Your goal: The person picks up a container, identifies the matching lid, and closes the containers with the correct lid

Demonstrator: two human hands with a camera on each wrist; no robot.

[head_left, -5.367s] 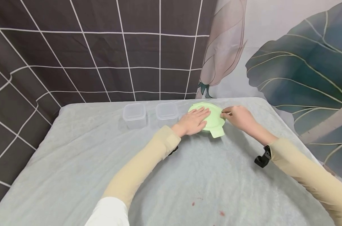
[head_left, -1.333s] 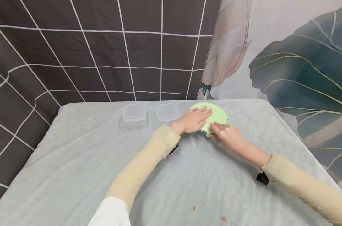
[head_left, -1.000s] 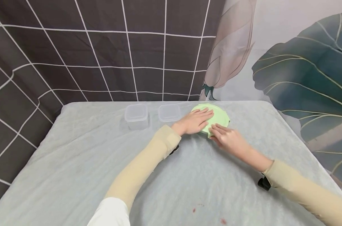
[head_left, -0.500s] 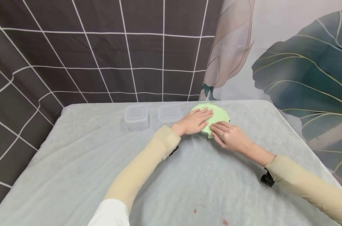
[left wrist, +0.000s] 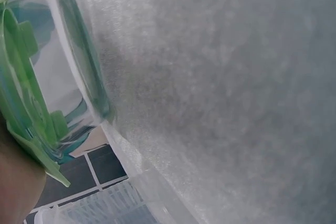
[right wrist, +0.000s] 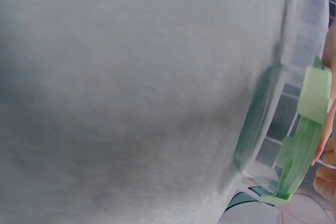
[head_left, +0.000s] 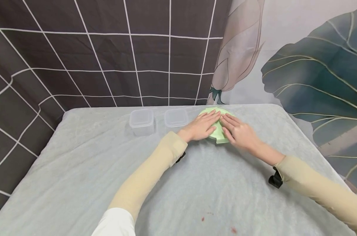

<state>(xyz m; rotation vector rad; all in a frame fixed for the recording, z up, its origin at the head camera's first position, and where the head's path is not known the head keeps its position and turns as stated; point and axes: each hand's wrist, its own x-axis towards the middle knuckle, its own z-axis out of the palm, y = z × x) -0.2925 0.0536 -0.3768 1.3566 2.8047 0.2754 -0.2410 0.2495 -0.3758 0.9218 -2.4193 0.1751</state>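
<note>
A round glass food container (left wrist: 68,72) stands on the cloth under a light green lid (head_left: 218,131). My left hand (head_left: 199,127) lies flat over the lid's left half, its fingers straight. From the right, my right hand (head_left: 239,132) rests on the lid with extended fingers, their tips meeting the left hand's fingertips. A short locking flap (head_left: 222,140) shows at the lid's front edge. In the right wrist view the glass wall (right wrist: 262,124) shows below the green rim, and a flap (right wrist: 315,95) lies along the lid's side.
Two clear square plastic containers with lids stand left of the glass one: a farther-left container (head_left: 141,122) and a nearer one (head_left: 176,118), partly behind my left hand. Grey cloth (head_left: 107,157) covers the table, backed by a dark checked curtain (head_left: 148,52).
My right hand has gone from the lid's right edge to its front flap, then up onto the lid's top with fingers straightened. The left hand has stayed on the lid.
</note>
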